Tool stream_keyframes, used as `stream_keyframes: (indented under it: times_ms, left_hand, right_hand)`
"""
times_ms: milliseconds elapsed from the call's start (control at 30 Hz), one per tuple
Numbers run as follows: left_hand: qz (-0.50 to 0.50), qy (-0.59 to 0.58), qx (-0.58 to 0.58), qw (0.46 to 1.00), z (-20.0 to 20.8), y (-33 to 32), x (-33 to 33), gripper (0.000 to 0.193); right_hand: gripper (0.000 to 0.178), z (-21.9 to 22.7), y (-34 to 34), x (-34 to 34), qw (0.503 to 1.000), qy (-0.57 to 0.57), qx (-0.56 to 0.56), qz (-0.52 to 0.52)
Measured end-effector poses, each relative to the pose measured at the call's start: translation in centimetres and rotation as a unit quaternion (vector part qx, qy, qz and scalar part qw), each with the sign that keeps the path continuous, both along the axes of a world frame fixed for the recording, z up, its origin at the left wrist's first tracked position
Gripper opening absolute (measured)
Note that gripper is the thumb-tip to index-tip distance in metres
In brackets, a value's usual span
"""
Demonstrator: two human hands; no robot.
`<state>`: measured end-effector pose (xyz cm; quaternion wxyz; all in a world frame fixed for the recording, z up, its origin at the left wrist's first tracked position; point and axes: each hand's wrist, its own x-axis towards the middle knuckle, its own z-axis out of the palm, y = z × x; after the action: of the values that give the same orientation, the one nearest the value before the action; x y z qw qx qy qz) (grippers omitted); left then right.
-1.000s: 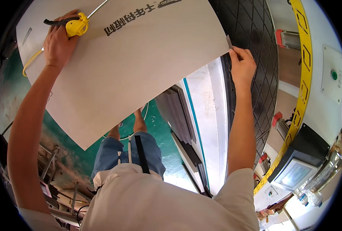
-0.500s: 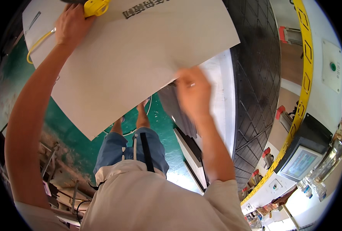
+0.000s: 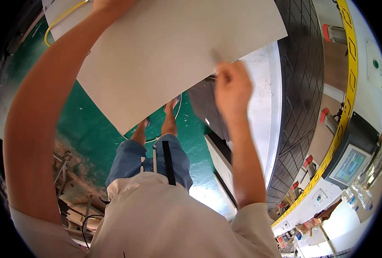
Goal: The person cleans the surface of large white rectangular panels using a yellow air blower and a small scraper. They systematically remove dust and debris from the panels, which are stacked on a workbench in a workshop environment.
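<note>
A large off-white sheet (image 3: 169, 51) lies across the upper part of the view, its near corner jutting toward my legs. My left hand (image 3: 111, 5) is on or over its far left area. Only the wrist and back of that hand show; the fingers are cut off by the top edge. A yellow hose (image 3: 62, 18) curves beside it over the sheet's left edge. At the sheet's right edge, my right hand (image 3: 233, 88) is closed with the fingers curled, slightly blurred. What it pinches, if anything, cannot be made out. A dark smudge shows on the sheet just beyond it.
Right of the sheet runs a white metal ledge (image 3: 266, 86), then a black grooved belt (image 3: 300, 90). A yellow-marked rail (image 3: 351, 73) and a control screen (image 3: 350, 164) stand farther right. Dark panels (image 3: 206, 101) stand under the sheet's edge. Green floor (image 3: 87, 120) and wood scraps lie left.
The view has shifted, so the sheet and machine sit farther right and higher. The yellow tool by my left hand is now out of view. My right hand stays at the sheet's edge.
</note>
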<state>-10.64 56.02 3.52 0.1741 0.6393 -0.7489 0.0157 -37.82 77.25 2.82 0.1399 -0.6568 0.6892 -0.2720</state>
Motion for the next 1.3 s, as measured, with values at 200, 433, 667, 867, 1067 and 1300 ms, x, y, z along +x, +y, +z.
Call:
stream_keyframes:
  times_ms: [200,433,667,867,1067,1300]
  left_hand:
    - [-0.006,-0.001,0.036,0.999,0.9,-0.2,0.3,0.027]
    - [-0.026,0.025,0.006,0.999,-0.6,-0.2,0.7,0.025]
    - [-0.032,0.038,-0.023,0.998,-0.4,-0.1,1.2,0.026]
    - [-0.051,0.036,0.003,0.998,-0.2,-0.3,1.3,0.025]
    - [-0.052,0.047,0.003,0.998,-0.4,-0.4,1.9,0.024]
    - [-0.059,0.074,-0.025,0.995,-0.4,0.2,1.9,0.024]
  right_hand:
    - [0.018,1.9,6.6,10.9,0.995,-0.071,0.012,0.063]
    - [0.010,1.1,-2.0,-2.9,0.995,0.011,-0.015,-0.098]
    - [0.003,0.3,-1.5,0.0,0.998,0.049,-0.020,-0.030]
    - [0.021,1.5,12.1,19.6,0.994,-0.026,0.017,0.104]
    - [0.020,3.7,10.2,16.2,0.990,-0.074,0.040,0.111]
    - [0.016,2.4,0.3,1.5,0.990,0.087,-0.003,-0.112]
